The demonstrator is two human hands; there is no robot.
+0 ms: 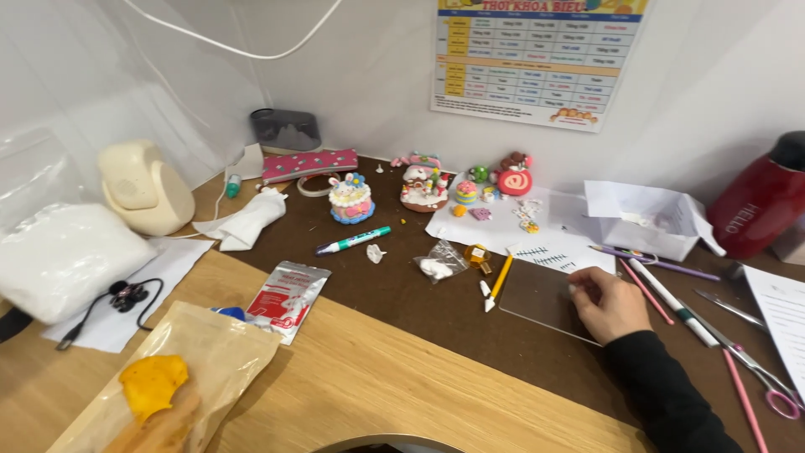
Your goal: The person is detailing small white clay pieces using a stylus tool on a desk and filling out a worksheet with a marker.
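My right hand (610,304), in a black sleeve, rests with curled fingers on the right side of a clear plastic sheet (537,294) that lies flat on the dark brown mat (402,285). It seems to pinch something tiny, too small to tell. Just left of the sheet lies a yellow-handled tool (496,283) with a white tip. My left hand is out of view.
Small clay figures (423,189) and a clay cake (350,200) stand at the back, by a green marker (353,240). Pens, pink scissors (759,369), a white box (646,220) and a red bottle (759,201) crowd the right. Packets and a snack bag (180,377) lie left.
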